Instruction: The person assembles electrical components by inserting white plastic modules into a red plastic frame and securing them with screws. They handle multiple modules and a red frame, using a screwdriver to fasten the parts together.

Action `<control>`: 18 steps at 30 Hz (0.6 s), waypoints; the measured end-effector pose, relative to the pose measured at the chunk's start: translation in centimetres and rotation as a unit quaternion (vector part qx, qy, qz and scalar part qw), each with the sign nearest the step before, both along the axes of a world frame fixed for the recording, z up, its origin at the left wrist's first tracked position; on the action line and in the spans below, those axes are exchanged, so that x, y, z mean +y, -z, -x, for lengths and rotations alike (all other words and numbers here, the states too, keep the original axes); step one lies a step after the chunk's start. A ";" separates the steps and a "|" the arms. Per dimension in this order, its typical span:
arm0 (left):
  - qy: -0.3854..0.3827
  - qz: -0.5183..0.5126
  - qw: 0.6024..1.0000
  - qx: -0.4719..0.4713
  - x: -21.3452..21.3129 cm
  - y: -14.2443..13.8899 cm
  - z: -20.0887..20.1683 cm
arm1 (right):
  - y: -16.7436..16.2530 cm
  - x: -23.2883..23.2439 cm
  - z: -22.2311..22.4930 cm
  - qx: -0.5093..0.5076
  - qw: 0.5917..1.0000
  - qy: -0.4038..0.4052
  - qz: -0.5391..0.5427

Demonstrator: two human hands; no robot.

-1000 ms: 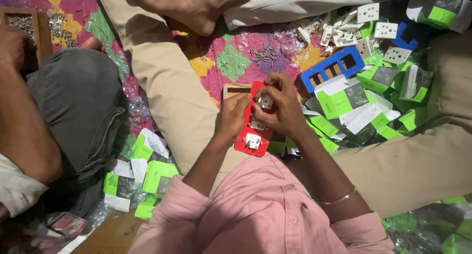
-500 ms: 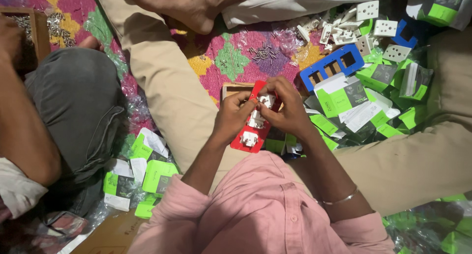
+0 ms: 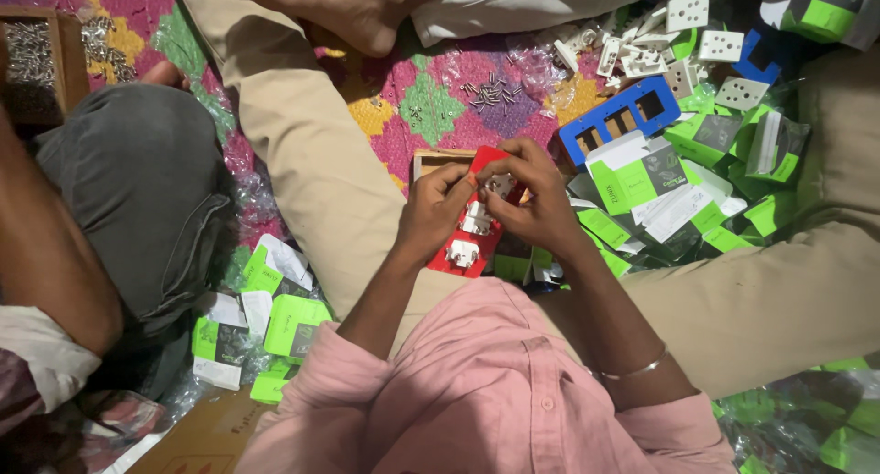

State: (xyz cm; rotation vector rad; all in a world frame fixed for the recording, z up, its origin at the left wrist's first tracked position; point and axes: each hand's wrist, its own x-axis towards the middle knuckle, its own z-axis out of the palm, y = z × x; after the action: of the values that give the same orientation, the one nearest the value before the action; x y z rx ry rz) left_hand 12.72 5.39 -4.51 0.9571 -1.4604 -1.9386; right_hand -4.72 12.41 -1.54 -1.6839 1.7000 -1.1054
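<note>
You are looking down at your own lap, sitting cross-legged in beige trousers and a pink shirt. Both hands meet over a long red plastic switch plate (image 3: 467,231) that carries small white socket modules; it lies tilted above your left knee, just in front of your chest. Your left hand (image 3: 434,213) grasps the plate's left edge, fingers curled round it. Your right hand (image 3: 536,199), a thin metal bangle (image 3: 632,370) on its forearm, pinches a small white module (image 3: 500,185) at the plate's upper end, fingertips closed on it.

Just beyond the plate, partly hidden by it, is a small shallow wooden box (image 3: 435,160) on a pink, green and yellow patterned mat (image 3: 431,107). Loose metal screws (image 3: 490,93) lie scattered on the mat. To your right is a blue plastic plate with three rectangular openings (image 3: 623,116), near a heap of green and white cardboard packets (image 3: 678,181) and loose white socket parts (image 3: 697,34). On your left sits another person in dark grey trousers (image 3: 128,199), with more packets beside their knee.
</note>
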 end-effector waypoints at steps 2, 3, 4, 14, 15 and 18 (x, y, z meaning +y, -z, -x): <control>0.007 -0.011 0.999 0.031 0.0 0.3 0.0 | -0.2 0.0 0.0 -0.012 1.000 0.000 -0.009; 0.010 -0.018 0.999 0.024 0.0 0.3 -0.1 | -0.2 0.0 0.0 -0.018 1.000 0.000 -0.013; 0.013 -0.026 0.999 0.017 0.0 0.4 -0.1 | -0.3 0.0 0.0 -0.023 1.000 0.003 -0.021; 0.005 0.003 0.995 -0.101 0.3 -0.1 0.0 | 0.1 0.0 0.1 -0.011 0.999 0.012 -0.029; -0.001 -0.006 0.996 -0.089 0.3 0.0 0.0 | 0.3 0.0 0.2 -0.017 0.999 0.016 -0.038; -0.006 -0.009 0.997 -0.074 0.1 0.1 0.2 | 0.7 0.0 0.2 -0.022 0.999 0.022 -0.037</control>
State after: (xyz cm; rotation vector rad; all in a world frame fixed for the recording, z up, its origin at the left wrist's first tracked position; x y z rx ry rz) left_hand 12.54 5.51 -4.57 1.1358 -1.5154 -1.9100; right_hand -4.91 12.37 -2.28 -1.5720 1.7367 -1.0782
